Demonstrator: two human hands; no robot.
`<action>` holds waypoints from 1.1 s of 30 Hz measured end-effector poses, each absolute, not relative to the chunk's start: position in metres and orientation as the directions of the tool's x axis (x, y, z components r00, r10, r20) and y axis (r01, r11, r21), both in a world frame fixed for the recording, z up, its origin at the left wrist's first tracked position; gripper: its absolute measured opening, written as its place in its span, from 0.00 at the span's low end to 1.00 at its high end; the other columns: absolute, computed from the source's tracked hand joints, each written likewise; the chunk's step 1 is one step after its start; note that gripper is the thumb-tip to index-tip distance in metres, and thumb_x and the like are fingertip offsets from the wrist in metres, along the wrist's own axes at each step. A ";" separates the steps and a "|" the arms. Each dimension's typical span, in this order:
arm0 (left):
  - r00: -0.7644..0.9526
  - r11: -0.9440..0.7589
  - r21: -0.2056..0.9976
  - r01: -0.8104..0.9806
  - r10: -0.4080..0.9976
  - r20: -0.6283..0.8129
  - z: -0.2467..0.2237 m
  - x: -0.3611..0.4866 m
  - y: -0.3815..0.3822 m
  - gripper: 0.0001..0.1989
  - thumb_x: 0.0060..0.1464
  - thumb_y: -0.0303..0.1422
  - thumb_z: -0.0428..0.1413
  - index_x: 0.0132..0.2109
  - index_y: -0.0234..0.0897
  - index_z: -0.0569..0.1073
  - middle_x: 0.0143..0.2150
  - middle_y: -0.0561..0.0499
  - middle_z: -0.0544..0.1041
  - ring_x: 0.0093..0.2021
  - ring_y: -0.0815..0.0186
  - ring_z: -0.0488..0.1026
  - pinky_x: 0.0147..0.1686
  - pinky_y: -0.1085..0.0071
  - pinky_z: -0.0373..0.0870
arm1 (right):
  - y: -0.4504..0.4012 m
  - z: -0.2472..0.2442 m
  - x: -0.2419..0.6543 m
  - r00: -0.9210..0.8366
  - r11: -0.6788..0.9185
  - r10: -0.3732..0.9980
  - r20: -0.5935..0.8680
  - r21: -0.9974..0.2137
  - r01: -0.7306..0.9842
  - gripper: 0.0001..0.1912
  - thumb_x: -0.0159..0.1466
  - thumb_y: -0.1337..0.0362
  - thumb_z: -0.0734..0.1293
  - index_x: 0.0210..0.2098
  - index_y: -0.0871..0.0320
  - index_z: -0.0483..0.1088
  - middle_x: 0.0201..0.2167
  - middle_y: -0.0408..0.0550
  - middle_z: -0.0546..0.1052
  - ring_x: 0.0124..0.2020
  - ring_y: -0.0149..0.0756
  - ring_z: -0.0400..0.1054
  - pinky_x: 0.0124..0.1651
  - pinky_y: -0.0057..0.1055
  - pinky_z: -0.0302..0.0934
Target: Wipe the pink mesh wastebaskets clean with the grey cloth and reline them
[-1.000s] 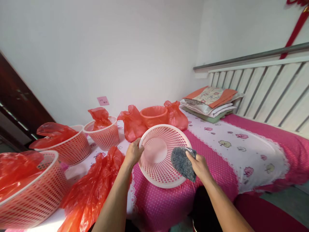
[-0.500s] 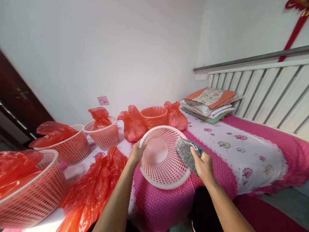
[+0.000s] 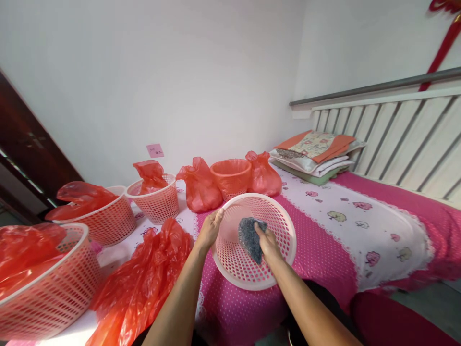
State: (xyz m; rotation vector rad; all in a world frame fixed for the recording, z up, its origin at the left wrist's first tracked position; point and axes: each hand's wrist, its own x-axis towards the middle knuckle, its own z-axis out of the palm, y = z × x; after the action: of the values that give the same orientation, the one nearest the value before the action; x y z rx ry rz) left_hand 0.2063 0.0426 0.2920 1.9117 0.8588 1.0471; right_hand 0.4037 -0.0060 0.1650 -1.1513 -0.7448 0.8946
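A pale pink plastic basket [image 3: 284, 216] with a lattice wall is tilted toward me at the front edge of the bed. My left hand [image 3: 211, 229] grips its rim on the left side, thumb over the edge. Inside the basket opening, my right hand [image 3: 267, 242] is closed on a grey cloth [image 3: 249, 238], which hangs against or just over the inner wall; whether it touches cannot be made out.
Crumpled red plastic bags [image 3: 144, 278] lie left of my left arm. Pink baskets with red bags, one at the near left [image 3: 46, 293], line the left. A red-lined basket [image 3: 230, 175] stands between two red bundles. Folded bedding [image 3: 317, 149] is stacked by the white headboard [image 3: 389, 139].
My right hand has moved left with the grey cloth, from the basket's right rim to inside its opening. The basket has tipped and shifted slightly right, with my left hand still on it.
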 end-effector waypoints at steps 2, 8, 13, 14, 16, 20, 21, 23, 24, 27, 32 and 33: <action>0.435 -0.477 0.859 0.184 0.824 0.364 0.291 0.207 0.043 0.34 0.67 0.58 0.45 0.55 0.34 0.81 0.55 0.43 0.85 0.56 0.48 0.79 0.60 0.53 0.72 | 0.009 0.162 0.390 0.435 0.160 0.896 0.084 -0.977 -0.141 0.30 0.59 0.38 0.71 0.47 0.57 0.80 0.45 0.56 0.85 0.48 0.53 0.79 0.53 0.47 0.72; 0.419 -0.466 0.863 0.195 0.835 0.356 0.286 0.206 0.046 0.34 0.67 0.57 0.45 0.54 0.34 0.82 0.53 0.42 0.85 0.55 0.47 0.79 0.59 0.52 0.71 | 0.033 0.145 0.343 0.224 0.158 0.966 0.131 -0.981 -0.110 0.27 0.53 0.41 0.74 0.40 0.56 0.79 0.45 0.54 0.85 0.47 0.52 0.78 0.56 0.47 0.69; 0.414 -0.475 0.860 0.187 0.832 0.369 0.284 0.207 0.047 0.33 0.67 0.57 0.46 0.54 0.34 0.81 0.54 0.41 0.85 0.57 0.46 0.78 0.60 0.52 0.70 | 0.027 0.136 0.330 0.104 0.157 0.984 0.147 -0.983 -0.093 0.27 0.54 0.41 0.75 0.40 0.57 0.79 0.41 0.52 0.85 0.45 0.51 0.76 0.56 0.47 0.68; 0.415 -0.473 0.862 0.182 0.832 0.369 0.285 0.208 0.046 0.33 0.67 0.57 0.46 0.54 0.34 0.81 0.54 0.41 0.84 0.58 0.46 0.78 0.61 0.52 0.70 | 0.024 0.137 0.331 0.101 0.158 0.984 0.149 -0.983 -0.089 0.27 0.55 0.41 0.74 0.40 0.57 0.78 0.41 0.52 0.84 0.45 0.51 0.76 0.56 0.47 0.68; 0.416 -0.470 0.865 0.174 0.832 0.369 0.286 0.209 0.046 0.32 0.67 0.56 0.46 0.53 0.35 0.81 0.54 0.42 0.85 0.58 0.47 0.78 0.61 0.53 0.70 | 0.018 0.140 0.333 0.098 0.153 0.985 0.145 -0.985 -0.079 0.25 0.58 0.41 0.73 0.40 0.58 0.78 0.41 0.53 0.84 0.45 0.51 0.76 0.56 0.46 0.67; 0.395 -0.471 0.853 0.225 0.844 0.363 0.287 0.212 0.045 0.33 0.67 0.57 0.45 0.47 0.34 0.82 0.49 0.44 0.85 0.53 0.49 0.79 0.56 0.56 0.72 | 0.003 0.152 0.338 0.099 0.131 0.987 0.126 -0.990 -0.050 0.22 0.62 0.46 0.71 0.43 0.59 0.79 0.44 0.54 0.84 0.45 0.51 0.76 0.53 0.44 0.67; 0.387 -0.474 0.847 0.240 0.847 0.364 0.287 0.212 0.045 0.33 0.67 0.58 0.45 0.45 0.34 0.82 0.48 0.45 0.86 0.51 0.49 0.79 0.55 0.57 0.73 | 0.000 0.155 0.339 0.096 0.123 0.988 0.119 -0.992 -0.041 0.21 0.62 0.48 0.71 0.43 0.59 0.79 0.43 0.54 0.84 0.44 0.50 0.76 0.52 0.44 0.67; 0.382 -0.480 0.841 0.251 0.847 0.370 0.286 0.213 0.045 0.33 0.66 0.58 0.45 0.44 0.35 0.81 0.47 0.45 0.85 0.50 0.50 0.79 0.53 0.58 0.73 | -0.007 0.162 0.341 0.088 0.104 0.991 0.101 -0.994 -0.021 0.19 0.62 0.50 0.70 0.41 0.60 0.79 0.40 0.53 0.84 0.41 0.49 0.76 0.49 0.43 0.67; 0.383 -0.482 0.841 0.246 0.845 0.372 0.286 0.212 0.045 0.33 0.66 0.58 0.45 0.45 0.35 0.81 0.47 0.45 0.85 0.50 0.51 0.79 0.54 0.58 0.73 | -0.010 0.165 0.342 0.085 0.095 0.992 0.094 -0.995 -0.011 0.18 0.63 0.51 0.70 0.40 0.60 0.79 0.39 0.52 0.84 0.40 0.48 0.75 0.48 0.42 0.67; 0.391 -0.479 0.847 0.232 0.843 0.370 0.286 0.212 0.044 0.32 0.67 0.57 0.45 0.46 0.35 0.81 0.47 0.46 0.85 0.50 0.51 0.78 0.53 0.59 0.73 | -0.020 0.172 0.345 0.072 0.079 0.994 0.080 -0.997 0.009 0.16 0.64 0.53 0.68 0.39 0.59 0.79 0.35 0.49 0.83 0.37 0.45 0.74 0.45 0.39 0.66; 0.390 -0.469 0.852 0.232 0.847 0.361 0.284 0.210 0.044 0.33 0.67 0.57 0.44 0.46 0.34 0.81 0.47 0.45 0.85 0.50 0.51 0.79 0.53 0.58 0.73 | -0.032 0.178 0.347 0.026 0.081 0.996 0.080 -0.997 -0.013 0.17 0.65 0.51 0.67 0.40 0.58 0.80 0.34 0.45 0.83 0.36 0.41 0.74 0.43 0.34 0.65; 0.395 -0.466 0.856 0.223 0.846 0.358 0.283 0.210 0.044 0.33 0.67 0.57 0.44 0.47 0.34 0.81 0.48 0.44 0.85 0.51 0.50 0.79 0.54 0.57 0.73 | -0.033 0.178 0.347 0.021 0.067 0.998 0.066 -0.997 -0.046 0.18 0.64 0.50 0.68 0.40 0.58 0.80 0.34 0.45 0.83 0.36 0.41 0.75 0.43 0.34 0.65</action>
State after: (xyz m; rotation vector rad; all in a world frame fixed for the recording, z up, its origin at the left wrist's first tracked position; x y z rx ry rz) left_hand 0.2097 0.0445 0.2833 1.9146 0.9162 1.0702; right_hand 0.3468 -0.0335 0.1784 -1.1352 -1.1910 1.1676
